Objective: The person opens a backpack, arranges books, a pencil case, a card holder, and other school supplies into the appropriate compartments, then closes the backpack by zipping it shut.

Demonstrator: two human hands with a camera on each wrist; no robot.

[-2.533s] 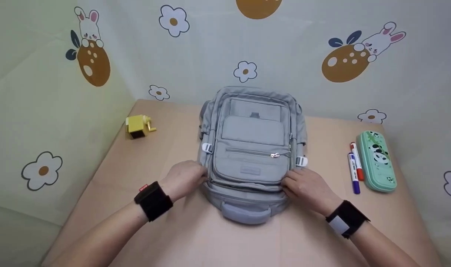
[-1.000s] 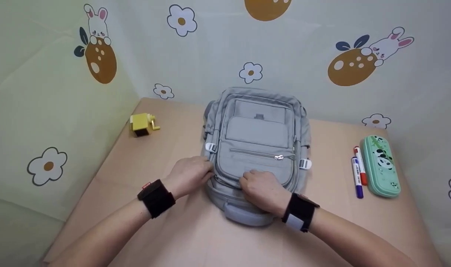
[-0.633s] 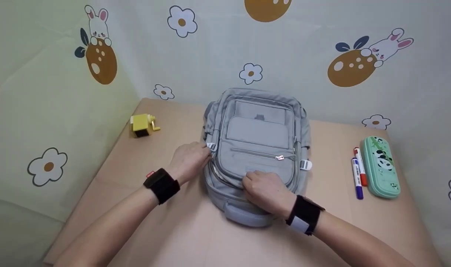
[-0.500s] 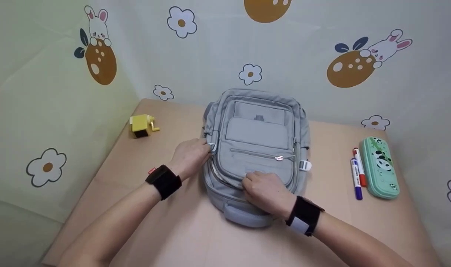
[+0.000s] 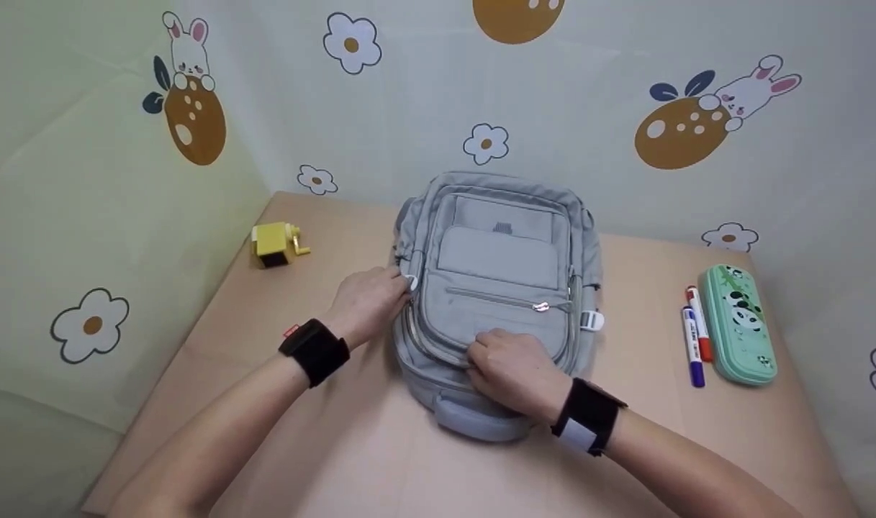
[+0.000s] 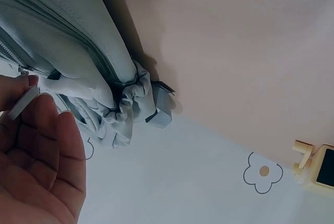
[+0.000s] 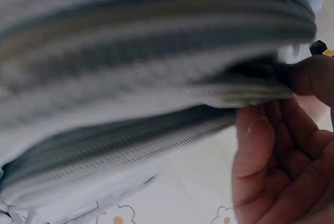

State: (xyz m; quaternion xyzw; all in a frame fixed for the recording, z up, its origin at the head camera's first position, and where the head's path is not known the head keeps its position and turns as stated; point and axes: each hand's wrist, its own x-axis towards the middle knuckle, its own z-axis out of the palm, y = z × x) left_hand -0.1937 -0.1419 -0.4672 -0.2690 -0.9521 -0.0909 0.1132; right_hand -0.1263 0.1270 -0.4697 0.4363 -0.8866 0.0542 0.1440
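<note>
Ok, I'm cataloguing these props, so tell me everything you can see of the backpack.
The backpack is grey and fabric-looking, lying front up on the table, padded handle at the near end. It has a front pocket, a crosswise zip and white side buckles. A zipped opening gapes near the handle. The left grip pinches a pale tab at one side; the right grip pinches fabric near the handle.

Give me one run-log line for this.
left hand: pinches pale tab | right hand: grips fabric edge | backpack: on table, front up
</note>
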